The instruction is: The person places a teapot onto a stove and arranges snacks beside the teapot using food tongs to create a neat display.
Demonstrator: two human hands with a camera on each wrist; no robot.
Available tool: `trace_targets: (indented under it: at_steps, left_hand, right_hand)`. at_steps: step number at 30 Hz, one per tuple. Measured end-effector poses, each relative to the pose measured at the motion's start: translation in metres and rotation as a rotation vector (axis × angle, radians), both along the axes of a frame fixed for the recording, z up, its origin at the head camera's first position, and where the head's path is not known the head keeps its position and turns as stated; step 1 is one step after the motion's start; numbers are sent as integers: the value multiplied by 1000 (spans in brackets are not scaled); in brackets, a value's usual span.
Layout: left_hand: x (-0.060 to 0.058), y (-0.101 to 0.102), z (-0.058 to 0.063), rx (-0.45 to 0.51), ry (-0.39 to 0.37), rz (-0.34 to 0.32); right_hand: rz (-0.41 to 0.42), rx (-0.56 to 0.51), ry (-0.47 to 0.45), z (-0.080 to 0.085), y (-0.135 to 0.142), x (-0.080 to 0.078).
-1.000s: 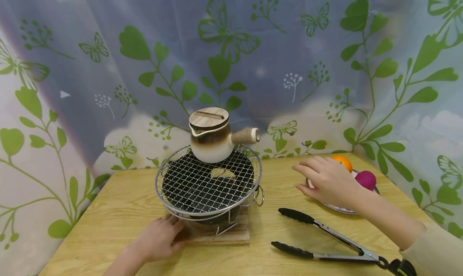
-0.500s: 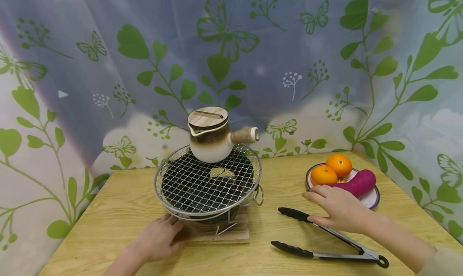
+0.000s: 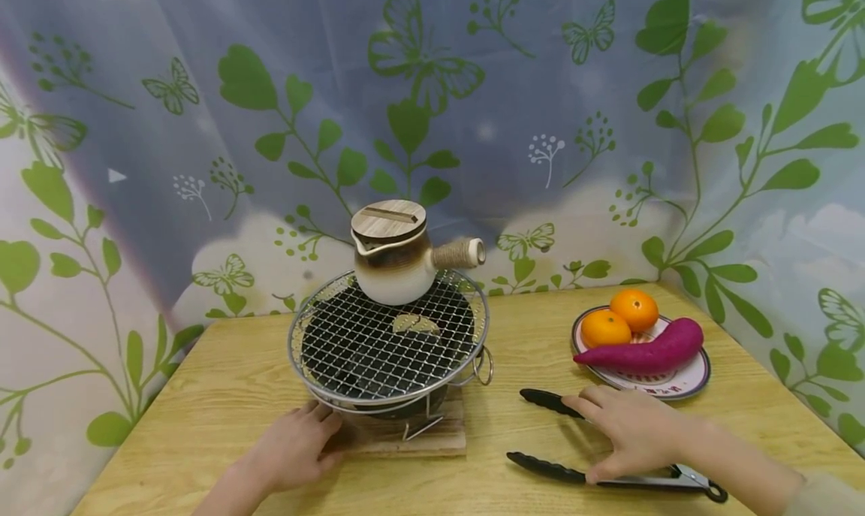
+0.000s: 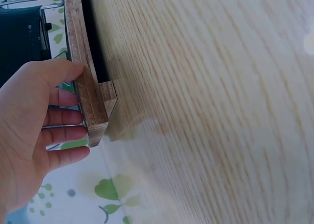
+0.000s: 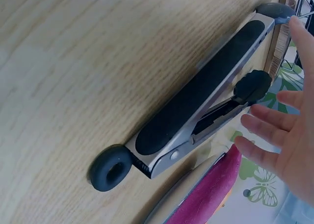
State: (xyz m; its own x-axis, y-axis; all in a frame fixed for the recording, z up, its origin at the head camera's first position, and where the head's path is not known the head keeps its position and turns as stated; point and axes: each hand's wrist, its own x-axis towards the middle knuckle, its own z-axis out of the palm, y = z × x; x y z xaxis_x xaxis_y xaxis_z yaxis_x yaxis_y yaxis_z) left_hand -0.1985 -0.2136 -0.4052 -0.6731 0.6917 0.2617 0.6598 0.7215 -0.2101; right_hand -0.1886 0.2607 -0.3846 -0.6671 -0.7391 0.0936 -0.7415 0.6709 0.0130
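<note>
My left hand (image 3: 293, 448) rests at the left edge of a wooden board (image 3: 426, 445). In the left wrist view the thumb and fingertips lie against the board's side, the fingers fairly straight. On this board stands a small round grill (image 3: 378, 358) with a wire mesh top. Over a pair of tongs (image 3: 544, 467) hovers my right hand (image 3: 635, 430), its fingers spread and nothing held. The tongs lie spread on the table, with black tips and metal arms. The right wrist view shows the hand just beyond the tongs' tip end (image 5: 252, 87); contact cannot be told.
A brown and cream pot (image 3: 395, 276) with a wooden lid and cord-wrapped side handle sits on the mesh's back part. At the right, a plate (image 3: 682, 384) bears two oranges (image 3: 634, 310) and a purple sweet potato (image 3: 649, 357). A patterned curtain (image 3: 473, 148) hangs behind the table.
My right hand has moved from above the plate toward me, down to the tongs, uncovering the oranges and sweet potato. My left hand stays at the board.
</note>
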Motion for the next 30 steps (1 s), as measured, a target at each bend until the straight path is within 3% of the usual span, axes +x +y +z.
trace_targets:
  at_steps: [5, 20, 30]
  left_hand:
    - [0, 0, 0, 5, -1, 2]
    - [1, 1, -2, 10, -15, 11]
    - [0, 0, -3, 17, -6, 8]
  right_hand:
    - [-67, 38, -40, -2, -1, 4]
    - [-145, 128, -121, -11, 0, 6]
    - [-144, 71, -104, -17, 2, 8]
